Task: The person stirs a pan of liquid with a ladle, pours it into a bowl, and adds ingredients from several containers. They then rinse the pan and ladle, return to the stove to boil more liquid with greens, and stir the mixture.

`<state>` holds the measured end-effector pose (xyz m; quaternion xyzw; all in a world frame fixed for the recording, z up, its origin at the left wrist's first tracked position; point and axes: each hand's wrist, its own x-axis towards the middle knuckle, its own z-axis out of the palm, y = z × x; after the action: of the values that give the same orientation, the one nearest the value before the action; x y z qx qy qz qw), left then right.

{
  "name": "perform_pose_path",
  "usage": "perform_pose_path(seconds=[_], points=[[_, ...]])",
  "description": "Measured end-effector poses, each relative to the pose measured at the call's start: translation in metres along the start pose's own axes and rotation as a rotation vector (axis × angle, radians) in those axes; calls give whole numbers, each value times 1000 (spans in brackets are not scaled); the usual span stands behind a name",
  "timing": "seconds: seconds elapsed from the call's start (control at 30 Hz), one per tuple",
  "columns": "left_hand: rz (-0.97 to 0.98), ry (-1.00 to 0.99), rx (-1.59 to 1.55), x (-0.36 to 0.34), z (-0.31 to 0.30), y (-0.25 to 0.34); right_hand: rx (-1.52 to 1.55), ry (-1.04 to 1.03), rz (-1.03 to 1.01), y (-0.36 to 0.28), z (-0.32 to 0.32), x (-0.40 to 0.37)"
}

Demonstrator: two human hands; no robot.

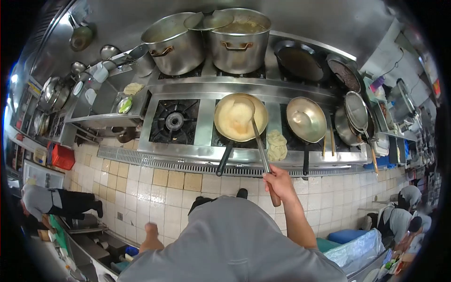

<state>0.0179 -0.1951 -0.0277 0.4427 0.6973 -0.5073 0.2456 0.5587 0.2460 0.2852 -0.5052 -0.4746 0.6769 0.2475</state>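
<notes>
My right hand (280,183) is wrapped around the wooden-ended handle of a long metal ladle (258,136). The ladle's round bowl lies in a frying pan (264,131) on the stove, within a pale yellow creamy liquid (228,124) that has an orange-brown patch. The pan's black handle (225,160) points toward me, untouched by either hand. A folded, crumpled cloth (277,145) sits just right of this pan. Low by my left side hangs my left hand (151,231), its fingers curled in, with nothing visible in them.
A second frying pan (306,120) stands on the right burner, and a bare burner (174,121) is at left. Two large stockpots (171,47) stand behind, beside a dark wok (299,61). A strainer (356,110) rests far right. Other people (44,199) work at both sides.
</notes>
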Motion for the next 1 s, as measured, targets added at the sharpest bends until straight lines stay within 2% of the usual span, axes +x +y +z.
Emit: perform_pose_path(seconds=[0.03,0.07,0.13,0.17,0.2,0.23,0.27,0.3,0.33,0.37,0.4,0.43,0.47,0.5,0.53,0.57,0.6,0.63,0.67,0.73,0.77,0.83,0.87,0.93,0.97,1.0], points=[[68,10,-14,-3,17,-1,-187,82,-45,-14,9,-15],[136,19,-27,-5,35,-3,-188,97,-49,-19,16,-24],[245,97,-188,46,69,-4,-594,307,-208,-24,31,-42],[304,130,-264,54,71,-8,-547,347,-118,-34,44,-52],[306,157,-197,66,65,0,-552,350,-118,-24,49,-48],[307,184,-130,59,37,8,-393,298,-158,-3,46,-35],[352,377,-191,72,27,3,-236,242,-194,16,47,-24],[399,572,-238,86,19,-2,-486,377,-236,31,57,-15],[379,433,-529,103,-8,-10,-501,355,-250,36,72,-21],[136,336,-1320,92,-49,-12,-673,478,-295,44,92,-22],[260,345,-1493,65,-97,-25,-840,580,-358,51,118,-18],[392,334,-1665,34,-146,-37,-671,582,-387,53,145,-23],[730,760,-1489,60,-149,-27,-601,562,-304,67,162,-21],[755,359,-1668,-45,-227,-62,-458,524,-447,53,197,-34],[965,463,-1678,-27,-242,-42,-281,447,-227,46,217,-39],[1072,714,-1477,-65,-271,-49,-185,378,-278,55,228,-36],[1063,473,-1514,-125,-309,-68,-74,329,-312,60,242,-30],[1196,465,-1532,-117,-320,-45,-88,244,-319,54,264,-25],[1133,436,-1482,-158,-335,-60,-24,148,-320,47,284,-28],[1392,86,-1714,-193,-347,-54,35,38,-311,48,310,-26],[1381,107,-1739,-190,-340,-56,53,-48,-396,53,329,-16],[1386,-237,-2140,-185,-329,-53,-108,-288,-461,1,367,-43],[1372,-224,-2161,-186,-320,-58,-110,-310,-457,2,356,-31],[1072,-125,-2929,-191,-288,-84,-498,-624,-269,12,330,6],[752,-101,-2976,-195,-269,-112,-424,-527,-196,8,336,7],[455,216,-2955,-143,-235,-104,-415,-537,-188,14,336,15]])
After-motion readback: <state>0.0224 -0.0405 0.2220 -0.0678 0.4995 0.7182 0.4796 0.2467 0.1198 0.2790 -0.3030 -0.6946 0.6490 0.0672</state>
